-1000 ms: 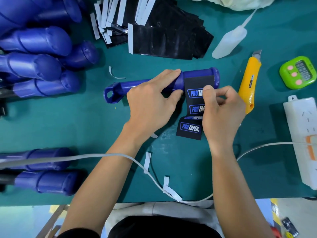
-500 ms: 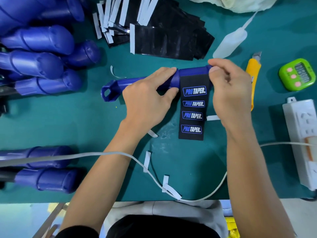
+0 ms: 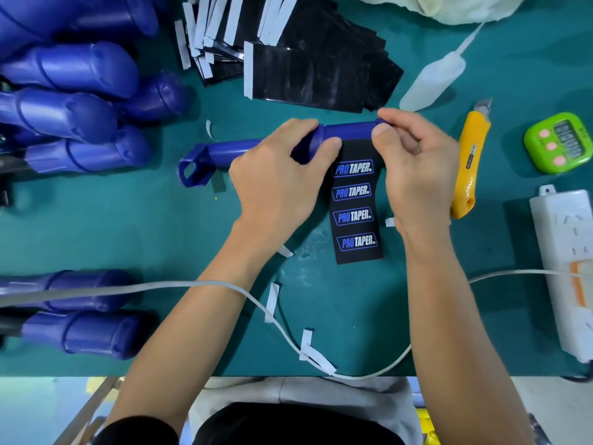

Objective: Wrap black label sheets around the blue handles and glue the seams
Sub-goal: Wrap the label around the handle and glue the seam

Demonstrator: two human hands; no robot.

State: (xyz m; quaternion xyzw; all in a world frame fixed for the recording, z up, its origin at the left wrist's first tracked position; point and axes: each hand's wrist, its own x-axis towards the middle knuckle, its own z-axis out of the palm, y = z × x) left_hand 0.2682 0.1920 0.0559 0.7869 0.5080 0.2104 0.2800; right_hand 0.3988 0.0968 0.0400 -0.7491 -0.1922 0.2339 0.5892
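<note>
A blue handle (image 3: 348,132) lies crosswise at the middle of the green table. My left hand (image 3: 276,184) grips it around its middle, thumb on the thick part. My right hand (image 3: 414,165) holds its right end, thumb pressing the near side. A black label sheet (image 3: 354,203) printed PRO TAPER hangs from the handle's thick part toward me and lies flat on the table. Its upper edge sits under my thumbs.
Black label sheets (image 3: 308,75) are stacked at the back. Blue handles are piled at the left (image 3: 73,101) and near left (image 3: 83,329). A glue bottle (image 3: 433,81), yellow knife (image 3: 468,162), green timer (image 3: 561,141) and power strip (image 3: 568,261) sit at the right. White backing strips (image 3: 272,301) and a cable (image 3: 192,284) lie near me.
My right hand let go of the label's lower part and moved up to the handle's right end. The label unfolded and now lies flat toward me. The handle turned slightly.
</note>
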